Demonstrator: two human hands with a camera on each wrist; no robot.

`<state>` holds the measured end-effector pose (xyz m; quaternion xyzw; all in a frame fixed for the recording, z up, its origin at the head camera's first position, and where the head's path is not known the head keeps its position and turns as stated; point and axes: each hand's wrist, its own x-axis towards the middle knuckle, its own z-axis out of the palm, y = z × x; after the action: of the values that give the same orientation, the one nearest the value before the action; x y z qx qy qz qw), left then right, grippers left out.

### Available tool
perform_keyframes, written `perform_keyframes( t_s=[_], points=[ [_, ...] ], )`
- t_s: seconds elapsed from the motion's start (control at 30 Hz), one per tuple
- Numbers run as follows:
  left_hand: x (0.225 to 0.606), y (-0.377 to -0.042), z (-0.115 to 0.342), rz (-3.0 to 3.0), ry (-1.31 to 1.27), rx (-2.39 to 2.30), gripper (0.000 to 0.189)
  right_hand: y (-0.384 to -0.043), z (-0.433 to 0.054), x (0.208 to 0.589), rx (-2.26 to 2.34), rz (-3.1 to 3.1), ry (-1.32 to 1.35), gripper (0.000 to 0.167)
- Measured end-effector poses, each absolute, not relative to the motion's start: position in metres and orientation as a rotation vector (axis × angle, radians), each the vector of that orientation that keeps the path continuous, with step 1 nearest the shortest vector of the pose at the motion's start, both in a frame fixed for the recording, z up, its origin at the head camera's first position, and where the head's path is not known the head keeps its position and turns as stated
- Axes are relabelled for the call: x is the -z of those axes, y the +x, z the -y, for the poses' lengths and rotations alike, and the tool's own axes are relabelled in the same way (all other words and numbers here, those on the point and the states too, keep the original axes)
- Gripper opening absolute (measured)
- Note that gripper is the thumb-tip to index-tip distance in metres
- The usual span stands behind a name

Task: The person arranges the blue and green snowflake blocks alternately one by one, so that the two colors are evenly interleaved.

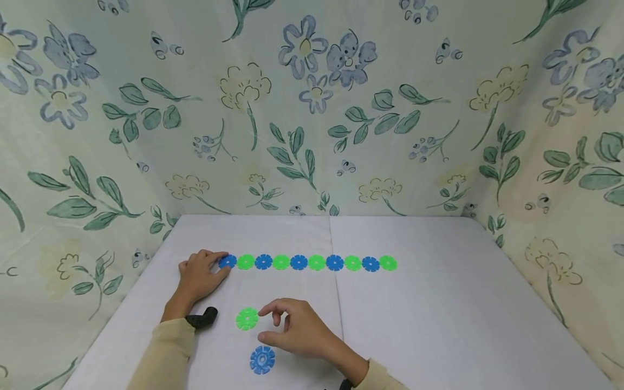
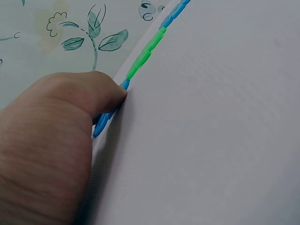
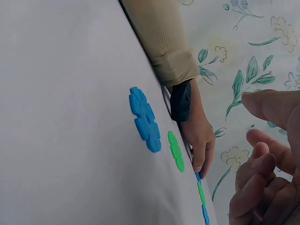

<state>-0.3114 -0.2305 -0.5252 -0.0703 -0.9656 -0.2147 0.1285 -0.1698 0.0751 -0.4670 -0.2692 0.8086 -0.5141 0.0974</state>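
Observation:
A straight row of alternating blue and green notched plastic discs lies on the table. My left hand [image 1: 197, 274] is at the row's left end, with thumb and index finger pinching the edges of the end blue disc [image 1: 227, 262]. In the left wrist view the thumb covers part of that disc [image 2: 103, 125]. My right hand [image 1: 301, 329] hovers nearer the front, holding nothing, thumb and index finger apart. Just left of its index fingertip lies a loose green disc [image 1: 247, 318]. Below the thumb is a loose blue disc [image 1: 262, 359], which the right wrist view shows flat on the cloth.
A white cloth with a crease [image 1: 336, 303] covers the table [image 1: 439, 314]. Flower-printed curtains [image 1: 312, 141] stand behind and at both sides. The row ends at the right with a green disc [image 1: 388, 263]. A black wrist device [image 1: 202, 318] sits on the left wrist.

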Motion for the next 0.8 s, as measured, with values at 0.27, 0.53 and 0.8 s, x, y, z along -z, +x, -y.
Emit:
perform_keyframes(
  t_s=[0.27,0.53,0.8],
  points=[
    [0.525,-0.31,0.231,2.816,-0.202,0.612,0.049,-0.167,-0.068,0.48,1.22,-2.536,-0.84,0.038],
    [0.525,-0.311,0.231,2.818,-0.205,0.619,0.049,-0.162,-0.065,0.484,1.005,-2.599,-0.85,0.041],
    [0.525,-0.312,0.231,2.812,-0.215,0.623,0.049,-0.163,-0.068,0.485,0.858,-2.605,-0.897,0.044]
  ],
)
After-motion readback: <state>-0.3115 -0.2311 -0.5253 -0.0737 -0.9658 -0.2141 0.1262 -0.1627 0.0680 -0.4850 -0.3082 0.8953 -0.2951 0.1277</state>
